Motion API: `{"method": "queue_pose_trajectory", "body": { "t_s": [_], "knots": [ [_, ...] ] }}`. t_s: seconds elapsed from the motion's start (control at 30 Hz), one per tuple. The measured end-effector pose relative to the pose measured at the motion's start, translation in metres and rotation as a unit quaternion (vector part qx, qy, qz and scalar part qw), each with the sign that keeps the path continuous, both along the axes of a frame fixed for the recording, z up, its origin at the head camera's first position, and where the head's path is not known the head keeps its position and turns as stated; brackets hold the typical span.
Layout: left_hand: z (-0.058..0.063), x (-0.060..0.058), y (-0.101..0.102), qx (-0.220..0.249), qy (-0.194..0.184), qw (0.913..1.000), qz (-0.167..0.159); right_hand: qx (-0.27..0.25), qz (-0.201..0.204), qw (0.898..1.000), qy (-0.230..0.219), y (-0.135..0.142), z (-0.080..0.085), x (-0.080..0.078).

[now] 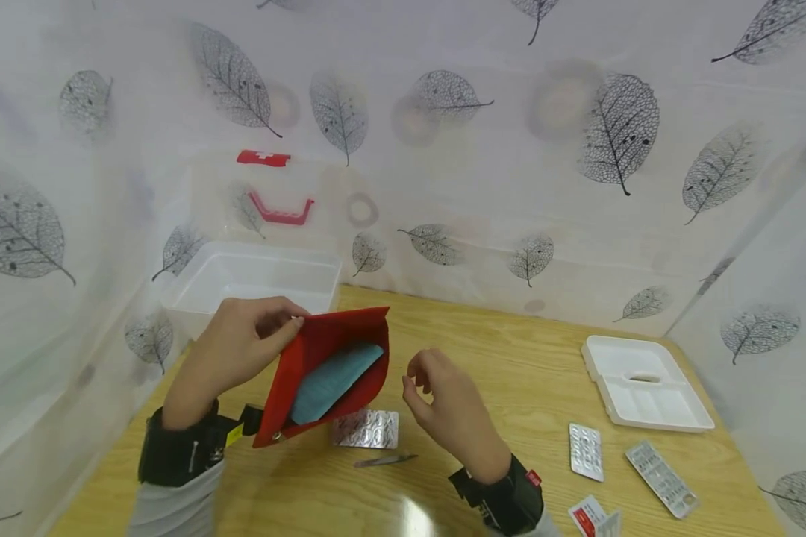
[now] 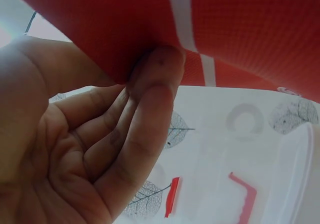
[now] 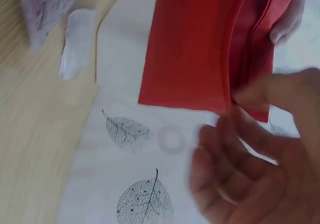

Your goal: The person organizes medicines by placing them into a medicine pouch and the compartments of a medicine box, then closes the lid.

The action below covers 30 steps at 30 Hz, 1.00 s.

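My left hand (image 1: 231, 350) pinches a red zip pouch (image 1: 342, 324) by its upper left edge, fingers and thumb on either side of the fabric. The pouch gapes toward me, and a flat light-blue packet (image 1: 336, 384) lies inside. In the left wrist view, the pouch's red underside (image 2: 240, 29) carries white stripes. My right hand (image 1: 453, 406) hovers just right of the pouch, its fingers loosely bent with nothing visible between them. The right wrist view shows its blurred fingers (image 3: 240, 154) in front of the pouch's edge. Beneath the pouch lies a silver blister pack (image 1: 376, 430), with tweezers (image 1: 386, 461) nearer me.
A white box (image 1: 262, 261) with a red-handled lid (image 1: 282, 212) stands at the back left. A white divided tray (image 1: 651, 418) is at the right. Near it lie two blister packs (image 1: 586, 452) and a red-and-white packet (image 1: 586, 516). Leaf-patterned curtains (image 1: 470, 179) enclose the table.
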<state>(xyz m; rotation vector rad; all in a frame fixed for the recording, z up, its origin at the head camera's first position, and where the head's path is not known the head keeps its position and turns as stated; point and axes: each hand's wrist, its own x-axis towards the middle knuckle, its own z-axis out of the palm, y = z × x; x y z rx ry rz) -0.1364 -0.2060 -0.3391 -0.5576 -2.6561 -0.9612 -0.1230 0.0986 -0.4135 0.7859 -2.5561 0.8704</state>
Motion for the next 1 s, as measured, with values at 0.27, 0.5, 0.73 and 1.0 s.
{"method": "queue_pose_trajectory", "body": {
  "t_s": [0.27, 0.5, 0.73, 1.0],
  "knots": [
    [0.000, 0.002, -0.006, 0.011, 0.007, 0.9994, 0.033, 0.087, 0.039, 0.994, -0.058, 0.006, -0.007, 0.000],
    [0.007, 0.004, -0.007, 0.018, -0.002, 0.9984, 0.054, 0.153, 0.168, 0.972, -0.059, 0.002, -0.032, 0.009],
    [0.007, 0.004, -0.005, 0.025, -0.019, 0.9981, 0.053, 0.178, 0.216, 0.958, -0.071, -0.007, -0.058, 0.019],
    [0.003, 0.000, -0.004, 0.021, -0.004, 0.9987, 0.046, 0.233, 0.189, 0.952, -0.058, -0.012, -0.064, 0.023]
  ]
}}
